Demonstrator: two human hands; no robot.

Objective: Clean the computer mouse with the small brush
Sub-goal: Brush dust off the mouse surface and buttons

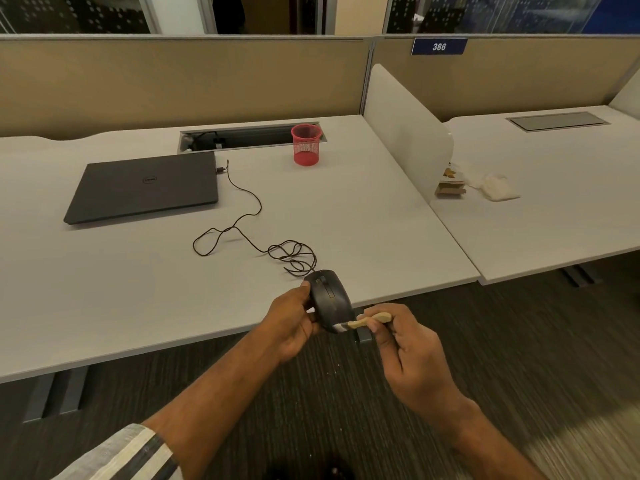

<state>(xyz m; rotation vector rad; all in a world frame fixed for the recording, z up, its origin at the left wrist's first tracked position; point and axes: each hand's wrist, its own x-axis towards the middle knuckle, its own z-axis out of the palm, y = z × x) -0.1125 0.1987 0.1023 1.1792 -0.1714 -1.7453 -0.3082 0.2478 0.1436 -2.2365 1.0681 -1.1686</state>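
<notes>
Brush on the mouse's near end, mouse held off the desk edge

My right hand (408,344) is closed in a pinch on the small brush (369,320), its wooden handle between thumb and fingertips, bristles touching the near end of the computer mouse (329,296); my left hand (294,320) is wrapped shut around the mouse from its nine o'clock side, lifted just past the edge of the desk (138,306). I judge the main risk is a slip: the left-hand hold looks like a side grip, so a firm stroke toward nine o'clock could twist the mouse loose over the floor. The cable (242,220) runs off at eleven o'clock in loose coils toward the closed laptop (145,187); pulling further back could drag it taut and tug the plug.
</notes>
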